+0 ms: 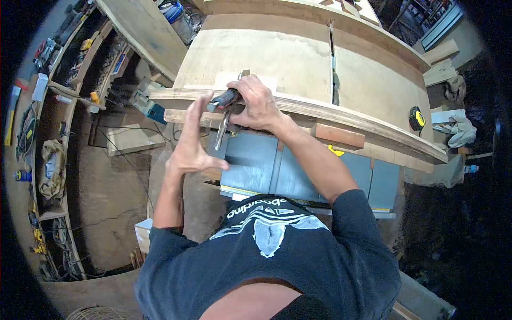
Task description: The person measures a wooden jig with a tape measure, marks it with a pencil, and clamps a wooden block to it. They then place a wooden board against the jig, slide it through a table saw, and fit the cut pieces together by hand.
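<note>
A metal clamp-like tool (222, 130) with a dark handle (226, 98) stands at the near edge of the plywood workpiece (304, 113). My right hand (255, 102) is closed around the tool, its fingers wrapped at the upper part beside the handle. To the left of the tool, my left hand (192, 148) has its fingers and thumb spread, with nothing in it. Its fingertips are close to the handle's end. Below the edge lie grey-blue panels (249, 162).
A yellow tape measure (416, 118) sits on the right of the plywood. A reddish wood block (337, 136) lies along the near edge. Shelves (60, 128) with tools line the left. A teal power tool (154, 111) and cables are on the left.
</note>
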Available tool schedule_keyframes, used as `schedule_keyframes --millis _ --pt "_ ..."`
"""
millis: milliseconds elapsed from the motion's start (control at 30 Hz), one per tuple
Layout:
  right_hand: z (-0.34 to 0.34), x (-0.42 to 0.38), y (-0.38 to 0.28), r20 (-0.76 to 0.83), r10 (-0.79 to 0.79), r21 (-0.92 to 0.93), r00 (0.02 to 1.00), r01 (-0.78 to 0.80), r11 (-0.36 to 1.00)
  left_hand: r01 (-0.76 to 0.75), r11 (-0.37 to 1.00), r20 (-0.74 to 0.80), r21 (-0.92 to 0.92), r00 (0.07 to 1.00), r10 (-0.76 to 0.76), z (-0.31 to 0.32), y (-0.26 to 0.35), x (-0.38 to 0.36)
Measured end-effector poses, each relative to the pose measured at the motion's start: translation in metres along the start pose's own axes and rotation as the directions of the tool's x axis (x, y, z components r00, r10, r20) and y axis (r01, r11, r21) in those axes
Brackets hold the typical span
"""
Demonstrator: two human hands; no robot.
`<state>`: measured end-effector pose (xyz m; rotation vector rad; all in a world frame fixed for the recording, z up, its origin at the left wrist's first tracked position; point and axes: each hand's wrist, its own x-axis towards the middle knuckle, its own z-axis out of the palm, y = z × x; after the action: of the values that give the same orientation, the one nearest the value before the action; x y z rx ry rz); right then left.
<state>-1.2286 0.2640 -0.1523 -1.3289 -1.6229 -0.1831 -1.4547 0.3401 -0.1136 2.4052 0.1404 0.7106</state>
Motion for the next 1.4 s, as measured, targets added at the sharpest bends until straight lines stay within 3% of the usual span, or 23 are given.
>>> schedule_keyframes --millis 100,133,233,300,400,467,633,667,767,1000,1067,1267,1333,1400 --pt "0.001 -0.001 0.001 -0.020 -0.031 0.005 0.999 0.031 1.000 -0.071 0.986 -0.097 0.151 0.992 0.086 0.025 -0.011 0.008" --pt "0.001 -0.002 0.002 0.018 0.000 0.007 1.000 0.000 1.000 -0.072 0.989 -0.165 0.131 0.982 0.093 0.030 -0.013 0.016" --pt "-0.014 0.003 0.006 0.138 0.005 0.043 0.990 -0.011 0.999 -0.117 0.993 -0.169 0.003 0.979 0.116 0.040 -0.028 0.027" --pt "-0.029 0.001 0.014 0.208 0.003 0.089 0.978 -0.021 0.996 -0.165 0.986 -0.220 0.024 0.961 0.166 0.040 -0.027 0.029" --pt "-0.058 0.006 0.041 0.324 0.118 -0.078 0.939 -0.098 0.992 -0.169 0.985 -0.240 0.041 0.955 0.174 0.042 -0.029 0.026" --pt "-0.060 0.013 0.045 0.376 0.162 -0.093 0.912 -0.137 0.986 -0.181 0.983 -0.240 0.031 0.953 0.183 0.043 -0.030 0.027" --pt "-0.031 0.031 0.069 0.540 0.253 -0.121 0.803 -0.223 0.967 -0.193 0.980 -0.281 0.037 0.939 0.196 0.048 -0.033 0.025" --pt "-0.026 0.033 0.078 0.558 0.212 -0.149 0.803 -0.154 0.977 -0.193 0.981 -0.282 0.037 0.939 0.196 0.048 -0.034 0.025" --pt "-0.017 0.039 0.091 0.597 0.212 -0.138 0.774 -0.160 0.977 -0.222 0.974 -0.306 0.035 0.926 0.222 0.051 -0.037 0.026" --pt "-0.004 0.026 0.094 0.450 0.206 -0.097 0.869 -0.181 0.979 -0.196 0.980 -0.266 0.030 0.944 0.197 0.053 -0.035 0.031" --pt "-0.006 0.029 0.093 0.384 0.134 -0.050 0.913 -0.125 0.991 -0.188 0.982 -0.249 0.030 0.950 0.190 0.053 -0.035 0.032" --pt "-0.010 0.038 0.090 0.374 0.105 -0.106 0.921 -0.070 0.992 -0.184 0.982 -0.249 0.050 0.949 0.191 0.050 -0.027 0.045" --pt "-0.010 0.038 0.090 0.366 0.113 -0.105 0.924 -0.079 0.991 -0.094 0.996 -0.196 -0.006 0.976 0.091 0.049 -0.022 0.046" --pt "-0.010 0.038 0.094 0.359 0.113 -0.110 0.926 -0.078 0.991 -0.120 0.993 -0.218 -0.022 0.970 0.112 0.053 -0.027 0.048"
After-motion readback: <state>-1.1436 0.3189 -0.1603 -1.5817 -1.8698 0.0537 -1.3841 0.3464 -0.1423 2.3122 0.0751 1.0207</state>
